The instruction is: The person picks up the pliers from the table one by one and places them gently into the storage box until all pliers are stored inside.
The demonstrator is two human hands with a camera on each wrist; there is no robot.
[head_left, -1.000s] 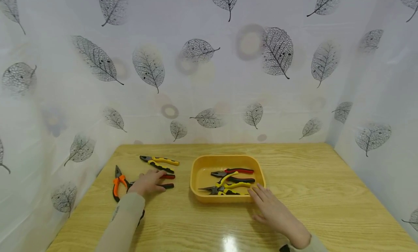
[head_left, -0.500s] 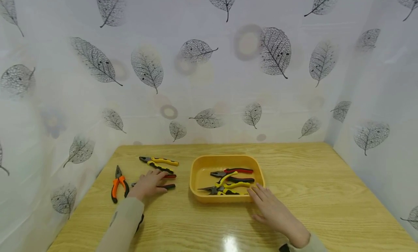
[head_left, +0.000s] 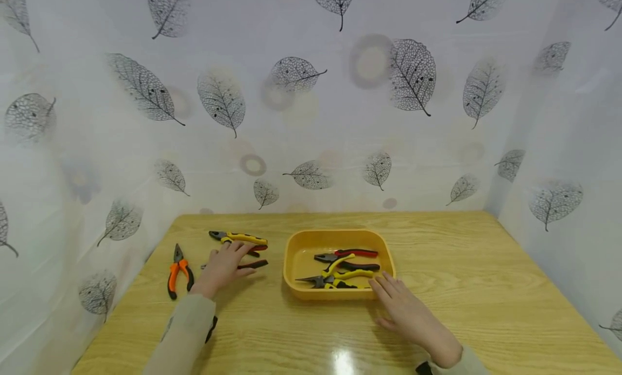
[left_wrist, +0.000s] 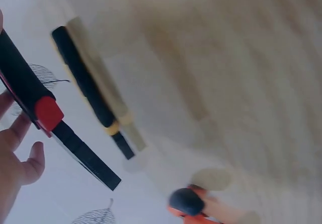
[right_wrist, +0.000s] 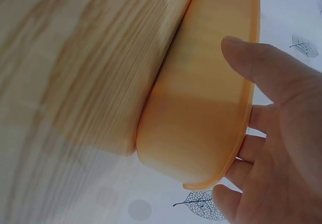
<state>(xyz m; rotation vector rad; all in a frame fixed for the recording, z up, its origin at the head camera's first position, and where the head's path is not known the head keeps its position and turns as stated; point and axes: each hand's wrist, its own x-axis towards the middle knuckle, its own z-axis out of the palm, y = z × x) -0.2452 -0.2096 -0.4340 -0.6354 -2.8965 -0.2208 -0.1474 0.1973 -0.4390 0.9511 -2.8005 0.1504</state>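
My left hand (head_left: 224, 268) holds red-and-black pliers (head_left: 255, 265) by the handles, at the left of the table. The left wrist view shows these pliers (left_wrist: 49, 114) raised off the tabletop, their head pointing away from the fingers. Just behind them lie yellow-and-black pliers (head_left: 247, 238), partly covered by the hand. A yellow plastic tray (head_left: 335, 295) stands at the middle. My right hand (head_left: 408, 313) grips its near right corner, thumb against the outer wall and fingers over the rim. Inside lie red-and-black pliers (head_left: 357, 253) and yellow-handled pliers (head_left: 357, 275).
Orange-and-black pliers (head_left: 180, 271) lie at the table's left side, beside the left wrist. Wooden tabletop (head_left: 457, 256) stretches right of the tray. A white leaf-print curtain (head_left: 311, 121) hangs behind the table and at both sides.
My left hand has taken hold of the red-and-black pliers and shifted them slightly up and away, now overlapping the yellow-and-black pair. The right hand and the tray stay put.
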